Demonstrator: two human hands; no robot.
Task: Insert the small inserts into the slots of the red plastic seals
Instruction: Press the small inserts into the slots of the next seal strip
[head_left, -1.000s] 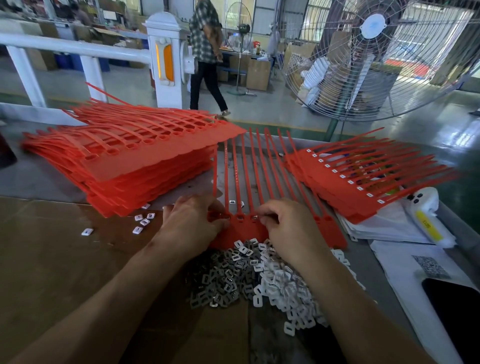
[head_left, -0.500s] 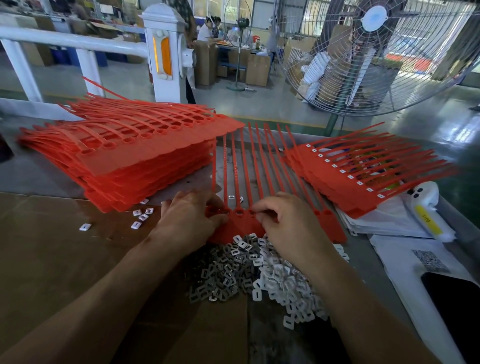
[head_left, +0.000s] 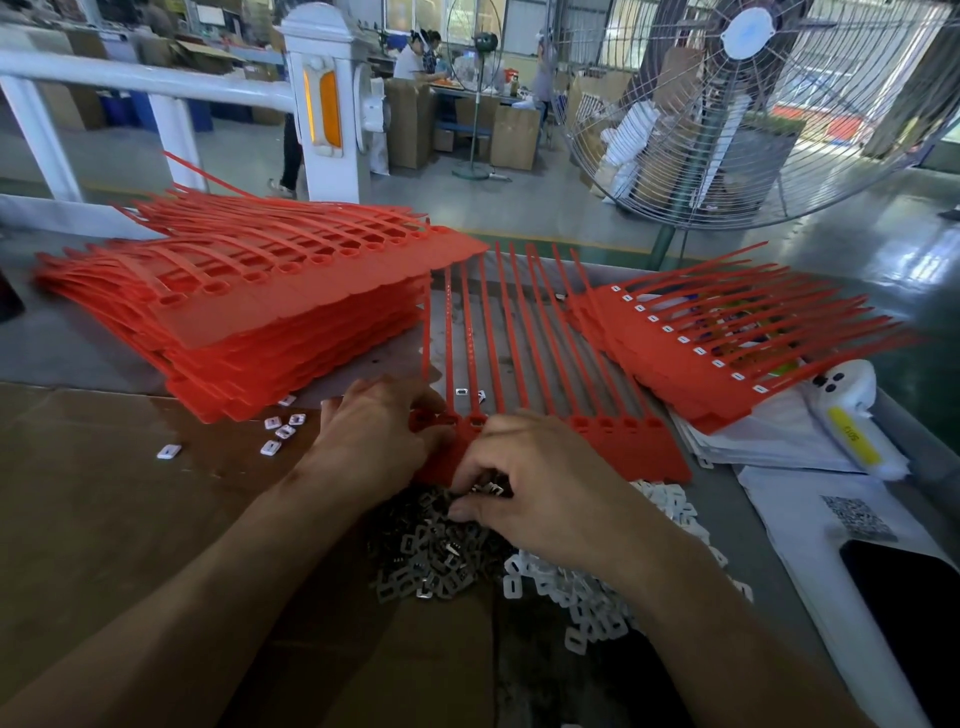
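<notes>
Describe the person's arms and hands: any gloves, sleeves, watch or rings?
Both forearms are bare up to the frame edge, with no sleeves in view. The left hand and right hand wear no gloves. No watch, bracelet or ring shows on either.

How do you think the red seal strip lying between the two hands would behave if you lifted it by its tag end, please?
The red seal strip would probably flop: its long tails are thin and already lie slightly splayed. It looks light, being flat moulded plastic. The joined tag edge seems stiffer, so the left hand could likely lift it in one piece, tails drooping.
</notes>
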